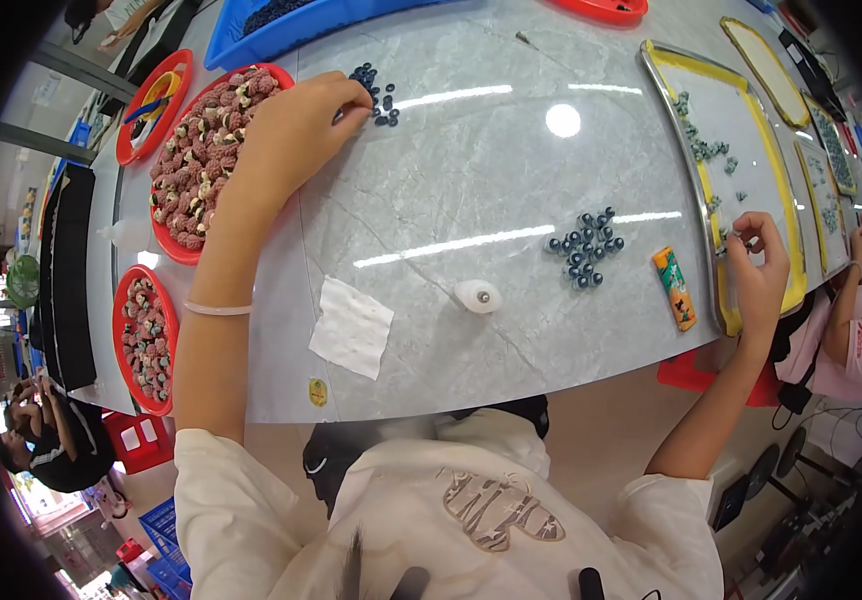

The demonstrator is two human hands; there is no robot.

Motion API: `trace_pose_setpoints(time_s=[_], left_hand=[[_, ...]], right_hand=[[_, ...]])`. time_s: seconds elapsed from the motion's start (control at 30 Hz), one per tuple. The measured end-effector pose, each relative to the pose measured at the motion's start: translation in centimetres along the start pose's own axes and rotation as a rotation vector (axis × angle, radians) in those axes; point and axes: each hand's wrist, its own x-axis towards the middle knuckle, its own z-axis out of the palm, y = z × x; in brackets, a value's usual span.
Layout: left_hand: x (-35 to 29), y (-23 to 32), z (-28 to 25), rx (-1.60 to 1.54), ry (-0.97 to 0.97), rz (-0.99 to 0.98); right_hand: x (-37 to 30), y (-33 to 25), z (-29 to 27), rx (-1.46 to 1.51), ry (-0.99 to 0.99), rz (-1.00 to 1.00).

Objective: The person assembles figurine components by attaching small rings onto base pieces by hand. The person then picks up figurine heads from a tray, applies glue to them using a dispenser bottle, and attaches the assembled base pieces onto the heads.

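My left hand (303, 128) reaches over the rim of a red basket full of pink bumpy pieces (213, 150). Its thumb and fingers are pinched together beside a loose group of small dark blue beads (387, 104); what they hold is too small to make out. At the near edge of a yellow-bordered metal tray (699, 190), my right hand (761, 268) has its fingertips pinched, with any small thing between them unclear. Small grey-green pieces (711, 150) lie in that tray. A cluster of shiny dark beads with pale spots (585, 248) rests on the table between my hands.
Near me on the grey table (451, 200) are a white cloth (351, 328), a small white bottle (478, 296) and an orange-green packet (674, 288). A blue bin (296, 28) stands at the back. Another red basket (147, 338) sits left. A co-worker's arm (848, 285) shows far right.
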Motion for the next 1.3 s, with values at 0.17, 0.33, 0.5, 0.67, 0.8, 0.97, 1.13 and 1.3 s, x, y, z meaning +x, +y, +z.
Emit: trace_pose_setpoints(time_s=[0.17, 0.33, 0.5, 0.67, 0.8, 0.97, 1.13, 1.3], left_hand=[[0.5, 0.6, 0.7, 0.251, 0.048, 0.119], [1.1, 1.1, 1.2, 0.351, 0.097, 0.265], [0.8, 1.6, 1.2, 0.27, 0.148, 0.113], [-1.0, 3.8, -1.6, -0.079, 0.286, -0.042], [-5.1, 8.4, -5.0, -0.578, 0.091, -0.339], [-9.9, 13.0, -5.6, -0.906, -0.006, -0.289], [-11.9, 15.1, -4.3, -1.126, -0.096, -0.281], [-12.3, 16.0, -3.4, -1.378, -0.172, -0.341]], right_hand=[[0.0, -0.9, -0.7, -0.033, -0.002, -0.042], [-0.6, -0.8, -0.6, 0.032, 0.063, -0.01], [-0.7, -1.0, 0.0, 0.206, 0.085, 0.032], [-1.4, -1.9, -1.7, 0.166, 0.141, 0.036], [-3.0, -4.1, -2.6, 0.511, 0.141, 0.194], [-4.6, -8.9, -1.9, 0.927, 0.06, 0.038], [-6.0, -12.8, -1.4, 1.146, -0.101, -0.061], [-7.1, -15.1, -0.7, 1.114, -0.259, -0.285]])
